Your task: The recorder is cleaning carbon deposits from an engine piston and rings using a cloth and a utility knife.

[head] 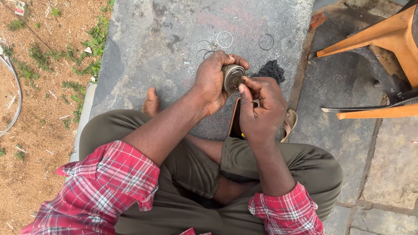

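I sit cross-legged on a stone slab (174, 30). My left hand (211, 80) grips a round, dirty metal piston-like part (232, 77) with its flat top turned toward me. The fingers of my right hand (260, 106) are pinched together, and the fingertips touch the part's right edge. Whether something small is pinched between them I cannot tell. Several thin metal rings (224, 39) lie on the slab just beyond my hands, and one more ring (266, 41) lies further right.
A black cloth (272, 69) lies on the slab behind my right hand. A sandal (288, 124) and a dark flat object (235, 122) lie by my knee. Orange plastic chair legs (379, 35) stand at upper right. Bare soil with grass (43, 87) lies to the left.
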